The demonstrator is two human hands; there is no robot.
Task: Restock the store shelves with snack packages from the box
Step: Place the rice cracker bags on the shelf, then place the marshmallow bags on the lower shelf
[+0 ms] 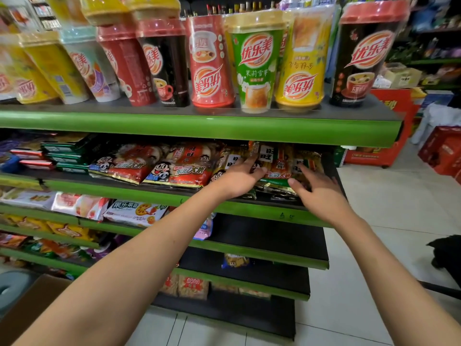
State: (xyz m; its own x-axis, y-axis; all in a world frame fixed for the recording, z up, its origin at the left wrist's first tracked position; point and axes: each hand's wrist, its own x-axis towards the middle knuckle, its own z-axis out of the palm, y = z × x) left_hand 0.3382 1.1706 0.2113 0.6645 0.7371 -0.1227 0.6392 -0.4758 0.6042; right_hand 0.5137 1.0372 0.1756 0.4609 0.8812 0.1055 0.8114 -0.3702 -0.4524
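Head view | left hand, right hand spread flat | pressing snack packages | arms outstretched

We had one camera only, on head. It looked forward and down, close to green shelves. Both arms reached out from bottom edge. No second view.

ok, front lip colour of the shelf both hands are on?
Green shelf lip, with a dark deck above it; head view, the only one.

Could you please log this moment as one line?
phase: shelving | left hand, right hand: both on snack packages | second shelf, right end
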